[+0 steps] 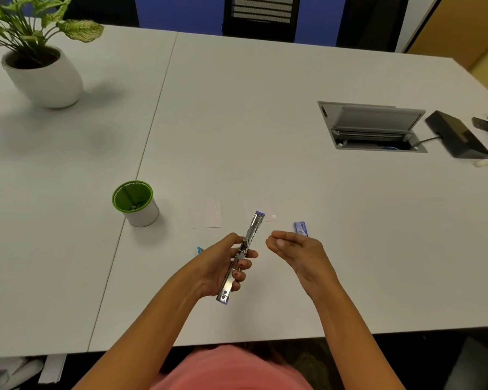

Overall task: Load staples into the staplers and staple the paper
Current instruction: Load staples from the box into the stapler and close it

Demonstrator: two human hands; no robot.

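My left hand (223,263) grips a stapler (244,250) that is swung fully open, its metal rail pointing away from me and its purple ends showing. My right hand (290,246) hovers just right of the stapler, fingers pinched together; whether staples sit between the fingertips I cannot tell. A small purple staple box (301,228) lies on the table beyond my right hand. Two small white paper slips (207,213) (265,212) lie flat beyond the stapler. A small blue object (199,250) peeks out left of my left hand.
A green-rimmed white cup (137,205) stands to the left. A potted plant (40,66) sits at the far left. An open cable hatch (372,126) and a black box (459,136) are at the right. The table's front edge (265,340) runs near my body.
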